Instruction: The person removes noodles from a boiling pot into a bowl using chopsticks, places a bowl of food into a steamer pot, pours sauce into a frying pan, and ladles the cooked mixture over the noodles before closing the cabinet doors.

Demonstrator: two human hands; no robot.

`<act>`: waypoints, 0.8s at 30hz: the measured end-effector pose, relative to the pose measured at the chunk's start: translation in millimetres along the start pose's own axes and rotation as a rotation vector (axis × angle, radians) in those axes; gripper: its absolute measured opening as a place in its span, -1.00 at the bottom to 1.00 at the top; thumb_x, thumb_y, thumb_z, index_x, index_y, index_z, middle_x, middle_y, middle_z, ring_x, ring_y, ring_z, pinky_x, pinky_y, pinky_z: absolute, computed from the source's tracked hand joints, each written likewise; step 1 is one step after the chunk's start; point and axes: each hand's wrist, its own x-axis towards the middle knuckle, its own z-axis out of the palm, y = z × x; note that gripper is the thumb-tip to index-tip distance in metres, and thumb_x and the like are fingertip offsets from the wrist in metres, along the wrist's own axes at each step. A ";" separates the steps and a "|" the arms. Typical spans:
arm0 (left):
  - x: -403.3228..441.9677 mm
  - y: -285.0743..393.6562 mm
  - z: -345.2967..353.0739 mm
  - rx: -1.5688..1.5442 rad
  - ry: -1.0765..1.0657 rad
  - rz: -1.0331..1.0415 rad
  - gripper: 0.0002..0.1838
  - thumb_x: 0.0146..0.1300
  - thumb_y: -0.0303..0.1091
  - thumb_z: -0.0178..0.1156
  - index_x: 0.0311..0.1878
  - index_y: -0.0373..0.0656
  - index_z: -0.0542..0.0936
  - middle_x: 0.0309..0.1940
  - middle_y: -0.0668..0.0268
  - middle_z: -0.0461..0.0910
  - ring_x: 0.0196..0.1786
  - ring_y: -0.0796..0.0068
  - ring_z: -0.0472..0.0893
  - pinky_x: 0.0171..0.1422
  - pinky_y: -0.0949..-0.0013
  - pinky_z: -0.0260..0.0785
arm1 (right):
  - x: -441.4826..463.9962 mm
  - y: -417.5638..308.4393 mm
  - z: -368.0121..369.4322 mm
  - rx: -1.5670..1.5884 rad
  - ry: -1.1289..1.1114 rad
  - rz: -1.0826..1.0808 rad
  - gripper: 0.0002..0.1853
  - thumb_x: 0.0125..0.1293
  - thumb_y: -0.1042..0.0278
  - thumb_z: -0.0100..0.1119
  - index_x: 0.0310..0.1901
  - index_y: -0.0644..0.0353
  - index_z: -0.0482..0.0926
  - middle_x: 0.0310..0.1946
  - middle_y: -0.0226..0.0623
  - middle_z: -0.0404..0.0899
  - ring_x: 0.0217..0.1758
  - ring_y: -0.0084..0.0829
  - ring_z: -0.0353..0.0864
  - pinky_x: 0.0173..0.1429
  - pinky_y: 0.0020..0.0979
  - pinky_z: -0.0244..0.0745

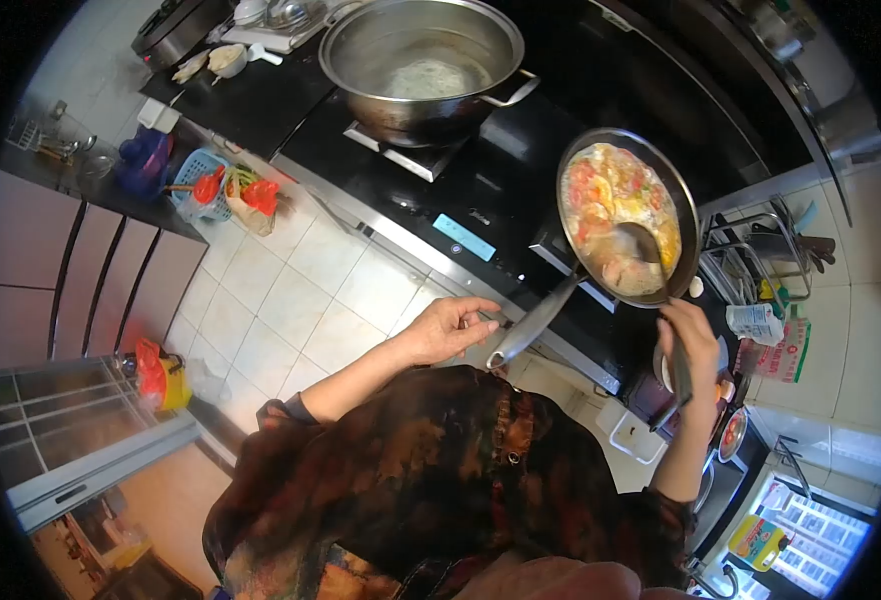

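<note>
My right hand (690, 342) grips the long handle of a dark ladle (641, 240). The ladle's bowl rests in a frying pan (694, 200) on the right burner, among a soupy mix of tomato and egg (601, 200). Close to the end of the pan's metal handle (536, 320), my left hand (451, 328) hovers with thumb and fingers apart, holding nothing. A gap separates it from the handle. On the left burner stands a wide steel pot (411, 112) with steaming or bubbling liquid inside.
A black cooktop (371, 185) carries both vessels. Right of the pan are a wire rack (761, 250) with knives and a white packet (756, 323). A blue basket (201, 180) with vegetables sits at left. Bowls stand at the far right, near the sink.
</note>
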 end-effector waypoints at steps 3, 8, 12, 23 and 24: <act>-5.2 -11.0 -31.7 0.021 0.002 0.010 -0.61 0.26 -0.21 0.17 0.06 -0.25 0.50 -0.57 0.34 0.57 -0.64 0.66 0.48 -0.54 0.55 0.32 | -3.8 -25.0 1.4 -0.073 0.104 0.102 -0.83 0.11 0.59 0.17 -0.22 0.29 0.57 -0.21 -0.08 0.57 -0.11 -0.17 0.59 0.01 -0.34 0.47; -2.0 -43.0 -64.2 0.078 0.050 0.010 -0.72 0.30 -0.30 0.10 -0.03 -0.29 0.53 -0.54 0.32 0.58 -0.61 0.66 0.51 -0.53 0.57 0.39 | -27.6 -37.4 7.7 -0.182 0.219 0.194 -0.82 0.15 0.53 0.16 -0.19 0.28 0.58 -0.16 -0.08 0.57 -0.10 -0.17 0.59 0.04 -0.33 0.42; -4.2 -81.7 -90.3 0.122 0.218 -0.076 -0.74 0.29 -0.29 0.11 -0.12 -0.31 0.56 -0.54 0.30 0.58 -0.57 0.63 0.52 -0.53 0.55 0.40 | -37.4 -56.5 2.6 -0.294 0.186 0.204 -0.82 0.17 0.50 0.15 -0.17 0.27 0.59 -0.13 -0.06 0.57 -0.04 -0.19 0.58 0.10 -0.25 0.39; -80.8 -106.5 -63.3 -0.026 0.478 -0.089 -0.78 0.27 -0.33 0.10 -0.19 -0.32 0.56 -0.52 0.29 0.57 -0.56 0.62 0.50 -0.53 0.55 0.39 | -36.6 -38.8 5.3 -0.167 0.359 0.081 -0.85 0.22 0.56 0.09 -0.19 0.34 0.57 -0.17 -0.08 0.59 -0.05 -0.18 0.58 0.09 -0.30 0.41; -87.2 -110.9 -54.8 -0.040 0.506 -0.097 -0.78 0.27 -0.33 0.10 -0.19 -0.32 0.56 -0.52 0.29 0.57 -0.56 0.62 0.50 -0.53 0.55 0.39 | -34.5 -41.3 6.2 -0.175 0.408 0.043 -0.85 0.23 0.56 0.07 -0.20 0.35 0.57 -0.18 -0.07 0.59 -0.04 -0.18 0.58 0.10 -0.29 0.40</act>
